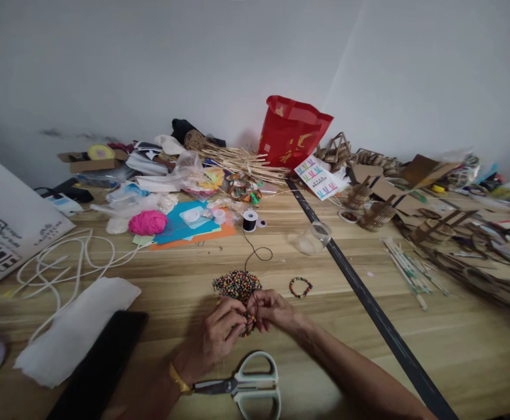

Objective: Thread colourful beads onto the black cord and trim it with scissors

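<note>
My left hand (225, 328) and my right hand (268, 309) are close together at the front middle of the table, fingers pinched. Between them hangs a small beaded bracelet (248, 333) of colourful beads, with dark cord running through my fingers. That cord (260, 251) leads back to a black spool (250, 221). Just behind my hands lies a pile of multicoloured beads (236, 283). A finished-looking bead ring (301, 287) rests to the right. Scissors (257, 385) with pale handles lie in front, their blades by my left wrist.
A clear jar (315, 238) lies on the table beyond the bead ring. To the left are a black phone-like slab (101, 356), white paper (80, 326) and white cable (77, 262). Pink yarn (148, 222), a red bag (293, 131) and small woven baskets (375, 214) stand farther back.
</note>
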